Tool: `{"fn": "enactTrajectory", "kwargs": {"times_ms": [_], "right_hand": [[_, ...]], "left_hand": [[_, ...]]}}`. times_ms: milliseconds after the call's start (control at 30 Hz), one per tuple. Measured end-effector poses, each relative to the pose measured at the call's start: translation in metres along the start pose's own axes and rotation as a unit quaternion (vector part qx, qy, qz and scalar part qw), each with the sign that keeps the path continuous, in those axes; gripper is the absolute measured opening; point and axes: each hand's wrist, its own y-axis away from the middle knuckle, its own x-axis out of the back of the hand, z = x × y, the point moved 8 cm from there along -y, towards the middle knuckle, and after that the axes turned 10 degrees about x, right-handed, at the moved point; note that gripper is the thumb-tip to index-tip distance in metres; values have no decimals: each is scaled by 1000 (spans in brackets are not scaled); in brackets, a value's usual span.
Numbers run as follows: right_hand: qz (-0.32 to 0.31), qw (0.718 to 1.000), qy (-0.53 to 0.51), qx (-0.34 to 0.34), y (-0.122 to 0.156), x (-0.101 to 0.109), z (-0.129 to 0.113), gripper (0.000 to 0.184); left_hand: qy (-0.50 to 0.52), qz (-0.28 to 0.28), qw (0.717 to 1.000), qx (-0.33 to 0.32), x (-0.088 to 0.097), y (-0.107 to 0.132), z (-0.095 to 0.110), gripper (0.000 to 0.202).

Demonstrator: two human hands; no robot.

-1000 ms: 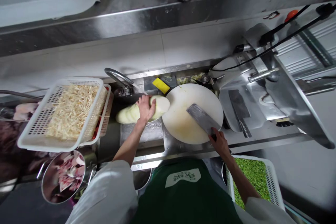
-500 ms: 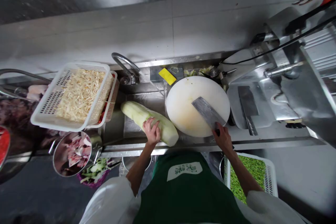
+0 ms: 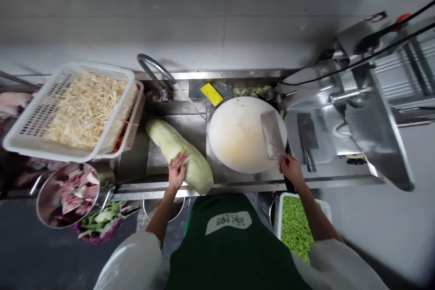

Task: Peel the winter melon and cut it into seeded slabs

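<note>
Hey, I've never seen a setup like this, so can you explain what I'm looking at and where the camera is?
There's no robot here, just a person using bare hands. The camera is worn on their head, looking forward and down. Their left hand rests, fingers spread, on a big pale green gourd slanting across the sink. Their right hand grips a cleaver over a round white chopping board; I can't tell if the blade touches it. A yellow sponge lies behind the board, and a second cleaver lies to the right.
</note>
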Motion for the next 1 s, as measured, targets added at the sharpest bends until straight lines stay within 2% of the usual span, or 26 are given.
{"fn": "enactTrajectory", "kwargs": {"times_ms": [133, 233, 333, 433, 533, 600, 667, 733, 800, 900, 933, 1000], "right_hand": [[63, 985, -129, -93, -1, -13, 21, 73], [77, 983, -127, -108, -10, -38, 15, 72], [26, 993, -83, -77, -26, -83, -26, 63], [-81, 993, -77, -44, -37, -153, -87, 54], [-150, 984, -91, -28, -42, -210, -141, 45], [-178, 980, -85, 1, -46, -225, -165, 41], [-196, 978, -53, 45, -51, -216, -172, 38], [-181, 981, -14, 67, -56, -182, -158, 38], [-118, 992, -3, 46, -55, -132, -123, 44], [24, 998, -36, -40, -36, -57, -51, 56], [63, 994, -56, -76, -26, -40, -26, 58], [120, 979, -99, -134, -8, -20, 13, 60]], "left_hand": [[69, 64, 995, 10, 33, 26, 1, 50], [71, 99, 992, 34, 61, 66, -6, 41], [75, 153, 984, 47, 89, 107, -17, 36], [85, 213, 971, 65, 111, 135, -29, 32], [91, 237, 964, 79, 121, 146, -36, 29], [92, 238, 963, 82, 123, 146, -36, 26], [86, 232, 965, 85, 124, 146, -36, 24], [75, 228, 966, 92, 124, 146, -35, 25], [68, 232, 965, 106, 123, 147, -36, 27], [65, 233, 963, 121, 118, 148, -36, 32], [62, 226, 965, 117, 115, 146, -34, 32], [56, 207, 972, 97, 108, 139, -28, 32]]}}
